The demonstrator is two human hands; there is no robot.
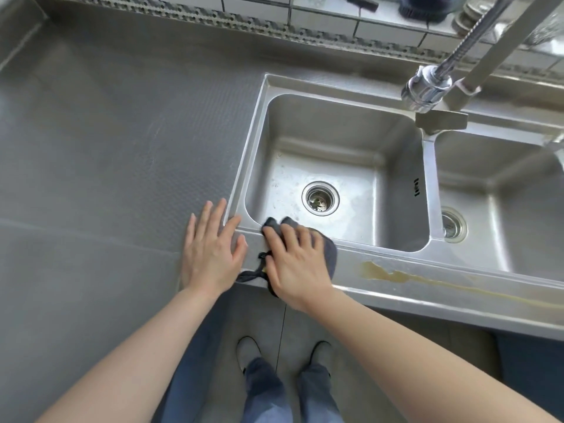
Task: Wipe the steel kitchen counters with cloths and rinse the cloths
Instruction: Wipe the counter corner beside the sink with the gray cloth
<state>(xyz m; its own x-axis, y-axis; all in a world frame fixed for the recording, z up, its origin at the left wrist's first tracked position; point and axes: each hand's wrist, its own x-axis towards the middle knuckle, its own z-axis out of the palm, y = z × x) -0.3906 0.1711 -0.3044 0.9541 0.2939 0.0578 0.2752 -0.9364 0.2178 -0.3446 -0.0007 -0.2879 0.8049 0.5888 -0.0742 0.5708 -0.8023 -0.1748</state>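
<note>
Head view looking down on steel surface point(116, 141) and double sink. Left hand point(212, 254) lying flat at about 7 o'clock of left basin point(335, 166), fingers spread and straight, pressing on surface right at basin's corner rim, holding nothing. Right hand point(294, 264) just beside it at 3 o'clock, fingers laid straight over dark grey cloth point(328, 254), pressing it onto front rim of sink; no curled grip, palm flat on top. Cloth sitting on front ledge at 6 o'clock of left basin, far edge poking over rim into basin at 12 o'clock of right hand, near edge drooping past surface's front lip. Thin dark loop point(254, 271) of cloth showing between two hands, touching surface edge. Drain strainer point(320, 198) sitting at basin centre, bits of debris inside. Yellowish streak point(390, 274) running along front ledge at 3 o'clock of cloth, apart from it, trailing toward right edge. Right basin point(503, 209) partly showing at 3 o'clock with own drain point(453, 224). Faucet spray head point(427, 87) hanging over back of left basin at 1 o'clock, hose rising to upper right. Tiled ledge point(335, 22) running along top at 12 o'clock, dark blurry items on it, not identifiable. Jeans point(265, 389) and shoes point(248, 351) showing on grey floor at 6 o'clock.
</note>
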